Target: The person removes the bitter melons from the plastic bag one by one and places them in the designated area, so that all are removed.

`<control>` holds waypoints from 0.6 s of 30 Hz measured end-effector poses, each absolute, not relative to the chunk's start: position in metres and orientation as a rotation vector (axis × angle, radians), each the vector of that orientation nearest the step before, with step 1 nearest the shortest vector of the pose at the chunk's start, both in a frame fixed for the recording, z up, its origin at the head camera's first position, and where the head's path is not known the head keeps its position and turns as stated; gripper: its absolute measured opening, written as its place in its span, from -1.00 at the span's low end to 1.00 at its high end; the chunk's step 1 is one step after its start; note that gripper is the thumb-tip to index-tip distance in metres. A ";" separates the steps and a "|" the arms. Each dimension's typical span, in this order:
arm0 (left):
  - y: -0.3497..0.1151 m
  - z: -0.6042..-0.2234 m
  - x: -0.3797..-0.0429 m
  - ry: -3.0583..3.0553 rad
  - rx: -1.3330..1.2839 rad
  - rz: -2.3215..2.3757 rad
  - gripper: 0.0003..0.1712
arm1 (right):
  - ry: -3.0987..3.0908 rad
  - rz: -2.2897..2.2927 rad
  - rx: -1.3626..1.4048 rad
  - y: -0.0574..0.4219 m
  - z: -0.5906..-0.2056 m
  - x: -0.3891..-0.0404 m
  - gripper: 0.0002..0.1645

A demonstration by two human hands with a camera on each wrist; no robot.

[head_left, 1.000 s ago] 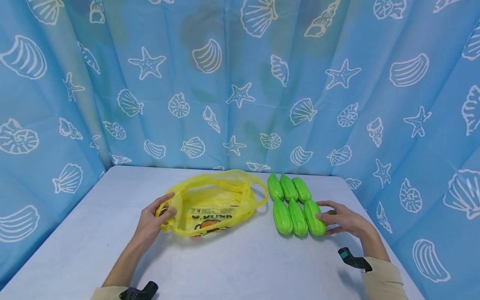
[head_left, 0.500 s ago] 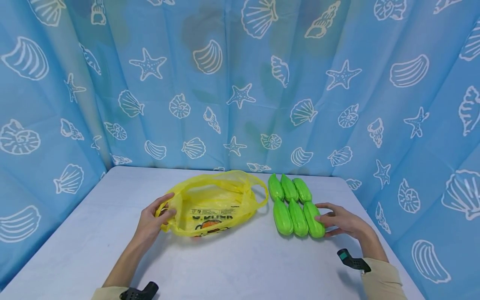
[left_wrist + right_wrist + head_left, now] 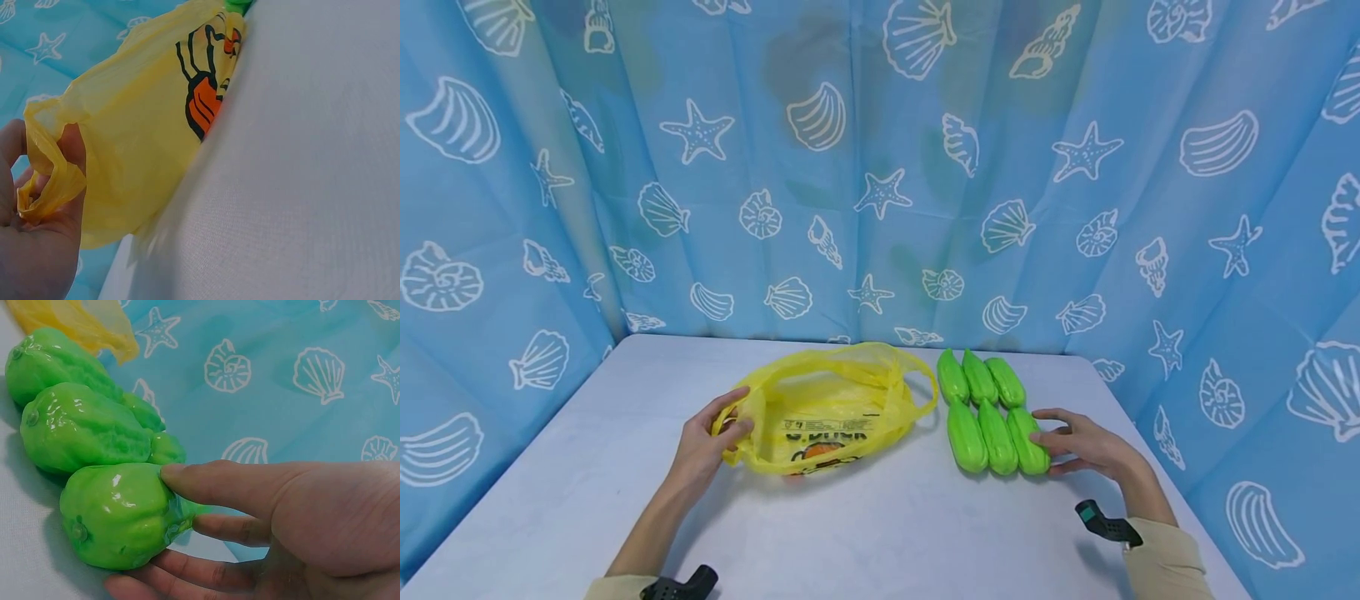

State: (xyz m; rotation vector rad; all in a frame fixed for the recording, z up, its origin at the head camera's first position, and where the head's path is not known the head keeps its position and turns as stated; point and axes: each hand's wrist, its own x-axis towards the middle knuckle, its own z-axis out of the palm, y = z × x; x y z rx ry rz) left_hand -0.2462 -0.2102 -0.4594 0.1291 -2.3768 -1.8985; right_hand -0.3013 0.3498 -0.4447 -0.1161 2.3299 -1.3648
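My left hand (image 3: 700, 442) holds the left side of a yellow plastic bag (image 3: 887, 412) that lies with its mouth spread and has dark and orange print on it. In the left wrist view a gathered loop of the bag (image 3: 137, 162) passes between my thumb and fingers. On the right, glossy green gourd-shaped vegetables (image 3: 967, 437) lie in two rows. My right hand (image 3: 1093, 442) grips the front-right gourd (image 3: 1026, 442). Seen from the right wrist, the thumb is on top of this ribbed gourd (image 3: 119, 512) and the fingers reach around its side and under it.
The white table (image 3: 865, 542) carries the bag and the gourds. A blue curtain (image 3: 925, 250) with white shells and starfish stands behind it and along both sides. The far right bag handle (image 3: 931, 387) reaches close to the back-left gourd (image 3: 951, 375).
Both hands keep almost the same place and hold. The head view has shifted very slightly; the bag and gourds stay where they were.
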 end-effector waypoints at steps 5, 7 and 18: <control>-0.209 -0.460 -0.248 -2.390 0.147 -1.884 -0.34 | 2.349 -1.347 -0.097 0.353 -0.447 -0.301 -0.04; -0.209 -0.460 -0.249 -2.391 0.149 -1.888 -0.34 | 2.354 -1.343 -0.090 0.354 -0.447 -0.301 -0.04; -0.209 -0.460 -0.245 -2.431 0.107 -1.796 -0.27 | 2.561 -1.170 -0.058 0.354 -0.441 -0.299 -0.07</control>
